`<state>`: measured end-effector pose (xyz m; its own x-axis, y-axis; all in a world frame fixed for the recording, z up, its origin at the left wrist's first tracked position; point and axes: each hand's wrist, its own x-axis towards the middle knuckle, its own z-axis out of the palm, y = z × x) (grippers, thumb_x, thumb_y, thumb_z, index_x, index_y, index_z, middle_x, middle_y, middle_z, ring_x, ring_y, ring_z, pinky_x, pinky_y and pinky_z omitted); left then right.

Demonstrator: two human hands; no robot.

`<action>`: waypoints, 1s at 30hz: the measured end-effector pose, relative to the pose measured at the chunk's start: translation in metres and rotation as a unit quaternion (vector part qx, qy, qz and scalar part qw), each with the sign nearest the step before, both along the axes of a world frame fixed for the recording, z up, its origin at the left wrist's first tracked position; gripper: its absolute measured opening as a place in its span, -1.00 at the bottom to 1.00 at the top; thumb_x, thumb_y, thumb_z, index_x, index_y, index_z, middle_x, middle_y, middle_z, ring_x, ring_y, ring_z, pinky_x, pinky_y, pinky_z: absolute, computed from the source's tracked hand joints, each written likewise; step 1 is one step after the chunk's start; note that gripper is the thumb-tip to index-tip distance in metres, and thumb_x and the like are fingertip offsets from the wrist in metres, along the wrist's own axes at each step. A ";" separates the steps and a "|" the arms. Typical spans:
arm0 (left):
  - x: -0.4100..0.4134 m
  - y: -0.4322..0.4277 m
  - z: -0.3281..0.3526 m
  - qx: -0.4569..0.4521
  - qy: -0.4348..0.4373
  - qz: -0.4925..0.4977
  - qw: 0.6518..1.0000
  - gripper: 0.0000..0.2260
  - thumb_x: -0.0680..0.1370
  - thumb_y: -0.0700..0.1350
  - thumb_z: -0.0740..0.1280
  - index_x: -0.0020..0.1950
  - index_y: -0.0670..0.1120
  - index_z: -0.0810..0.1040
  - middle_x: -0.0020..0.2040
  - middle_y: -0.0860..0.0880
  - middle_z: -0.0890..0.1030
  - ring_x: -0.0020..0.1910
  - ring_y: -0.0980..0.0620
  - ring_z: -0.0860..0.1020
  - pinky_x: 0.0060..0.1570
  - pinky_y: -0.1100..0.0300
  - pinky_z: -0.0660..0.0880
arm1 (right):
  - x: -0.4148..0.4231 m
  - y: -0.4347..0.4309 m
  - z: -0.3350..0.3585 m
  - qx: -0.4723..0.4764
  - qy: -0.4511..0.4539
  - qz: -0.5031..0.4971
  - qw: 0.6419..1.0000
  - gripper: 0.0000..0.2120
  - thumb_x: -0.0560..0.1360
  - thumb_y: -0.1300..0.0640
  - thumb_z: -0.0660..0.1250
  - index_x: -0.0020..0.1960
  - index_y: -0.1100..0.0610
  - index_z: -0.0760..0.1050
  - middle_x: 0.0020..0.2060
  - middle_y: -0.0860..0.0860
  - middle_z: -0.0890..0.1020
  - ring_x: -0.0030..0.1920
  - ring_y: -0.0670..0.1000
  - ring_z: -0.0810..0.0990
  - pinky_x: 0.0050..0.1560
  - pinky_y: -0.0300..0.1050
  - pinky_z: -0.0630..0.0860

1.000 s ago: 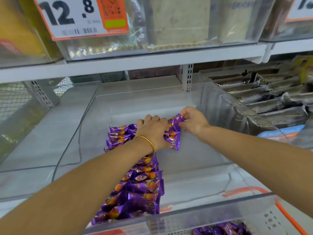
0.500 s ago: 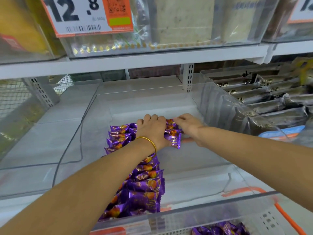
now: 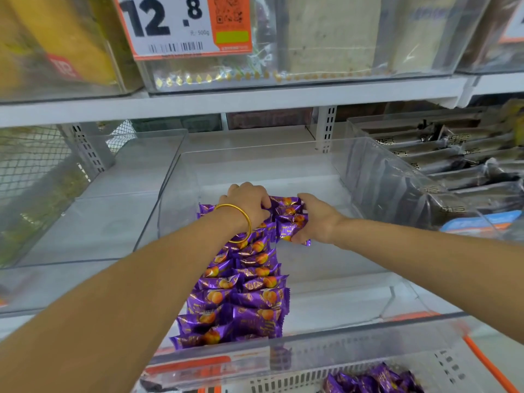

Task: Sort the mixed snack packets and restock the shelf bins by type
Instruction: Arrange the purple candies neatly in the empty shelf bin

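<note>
Now both hands are working in the middle of the frame, at the far end of a long row of purple packets. The row is lying inside a clear bin, running from the bottom middle of the frame up to the centre.

The left hand, wearing a gold bangle, is curling its fingers down over the top packets, so the packets are sitting under the fingertips. The right hand is holding the packets at the right edge of the row. Its fingers are wrapping over them and its thumb is pressing from below, so the packets are squeezed in between. The two hands are sitting close together.

Dark packets are filling a bin at the right of the frame. A price tag is hanging at the upper left. A white basket at the bottom right is holding loose purple packets.
</note>
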<state>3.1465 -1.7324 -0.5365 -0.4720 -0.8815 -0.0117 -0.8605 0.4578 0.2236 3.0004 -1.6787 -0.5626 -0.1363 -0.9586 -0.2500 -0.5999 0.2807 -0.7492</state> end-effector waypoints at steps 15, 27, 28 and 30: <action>0.004 0.008 0.008 0.045 0.002 -0.024 0.999 -0.74 0.49 -0.05 0.40 0.14 -0.11 0.57 0.17 -0.08 0.55 0.18 -0.09 0.45 0.23 0.10 0.31 | 0.014 -0.003 -0.006 -0.057 0.078 -0.065 0.993 -0.27 0.36 0.29 0.49 0.39 0.27 0.16 0.23 0.16 0.47 0.24 0.13 0.48 0.06 -0.19 0.39; 0.005 0.009 0.004 0.034 0.007 0.007 0.999 -0.69 0.49 0.01 0.39 0.13 -0.15 0.55 0.15 -0.10 0.56 0.16 -0.11 0.48 0.24 0.05 0.37 | 0.022 -0.001 -0.002 -0.030 0.065 -0.080 0.994 -0.38 0.35 0.21 0.52 0.29 0.25 0.29 0.18 0.16 0.50 0.14 0.10 0.50 0.05 -0.15 0.42; 0.006 0.009 0.004 0.030 0.007 0.008 0.999 -0.69 0.49 0.02 0.39 0.13 -0.15 0.55 0.15 -0.10 0.56 0.15 -0.11 0.48 0.23 0.05 0.37 | 0.020 0.000 0.000 -0.020 0.081 -0.075 0.994 -0.38 0.35 0.20 0.52 0.29 0.26 0.28 0.17 0.18 0.50 0.14 0.14 0.50 0.06 -0.11 0.43; 0.006 0.011 0.005 0.024 0.013 0.005 1.000 -0.70 0.50 0.01 0.38 0.12 -0.16 0.55 0.14 -0.12 0.56 0.14 -0.12 0.48 0.22 0.04 0.38 | 0.017 0.002 0.002 -0.007 0.099 -0.071 0.993 -0.36 0.36 0.20 0.51 0.31 0.26 0.26 0.16 0.19 0.49 0.09 0.13 0.49 0.03 -0.09 0.42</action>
<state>3.1529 -1.7215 -0.5311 -0.4633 -0.8852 -0.0419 -0.8590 0.4370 0.2667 3.0172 -1.6766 -0.5602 -0.3151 -0.9296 -0.1913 -0.6904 0.3629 -0.6259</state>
